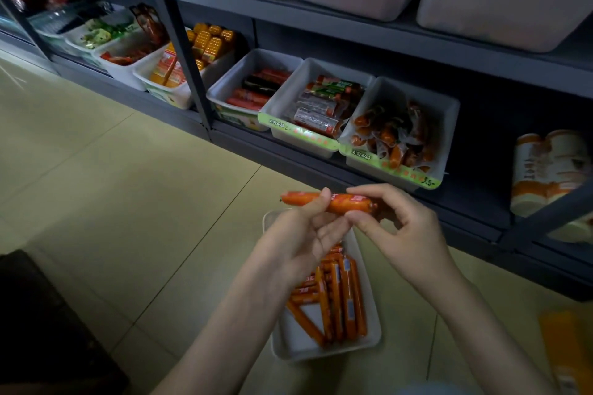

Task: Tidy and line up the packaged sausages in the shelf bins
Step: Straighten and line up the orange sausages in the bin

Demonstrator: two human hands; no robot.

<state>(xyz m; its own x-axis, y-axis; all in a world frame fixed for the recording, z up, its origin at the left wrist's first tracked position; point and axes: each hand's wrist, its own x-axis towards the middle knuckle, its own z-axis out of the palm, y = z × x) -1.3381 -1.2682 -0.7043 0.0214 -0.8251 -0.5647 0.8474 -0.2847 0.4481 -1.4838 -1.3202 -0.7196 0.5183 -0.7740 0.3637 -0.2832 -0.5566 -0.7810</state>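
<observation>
Sausage (345,203) level, long axis left–right, pinched by left hand (301,234) mid-length and right hand (401,234) at its right end. Held above white bin (321,354) of sausages (340,298) on tiled floor (128,186); dark shelf (353,32) behind.

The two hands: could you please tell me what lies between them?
In the head view, one orange plastic-wrapped sausage stick bridges them, pinched by the left hand and the right hand.
</observation>
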